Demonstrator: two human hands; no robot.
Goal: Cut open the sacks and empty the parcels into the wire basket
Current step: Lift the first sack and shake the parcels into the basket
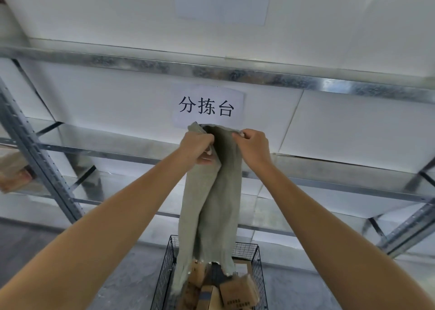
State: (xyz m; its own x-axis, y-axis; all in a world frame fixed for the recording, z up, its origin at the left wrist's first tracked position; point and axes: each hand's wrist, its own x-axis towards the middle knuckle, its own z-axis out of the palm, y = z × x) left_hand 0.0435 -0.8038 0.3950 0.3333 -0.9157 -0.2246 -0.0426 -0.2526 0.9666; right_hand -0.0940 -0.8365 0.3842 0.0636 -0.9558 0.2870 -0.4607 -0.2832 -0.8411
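A limp grey-green woven sack (211, 206) hangs upside down at arm's length, its cut, frayed mouth dangling into the black wire basket (259, 262) below. My left hand (196, 148) grips the sack's upper left corner. My right hand (253, 147) pinches the upper right corner. Both arms are stretched up and forward. Brown cardboard parcels (237, 291) lie piled in the basket under the sack's mouth. The sack looks flat; its inside is hidden.
A galvanised metal shelving rack (235, 74) stands right behind the basket, with white wall panels and two paper signs (207, 107). A brown parcel (14, 171) sits on a shelf at far left. Grey concrete floor (94, 262) surrounds the basket.
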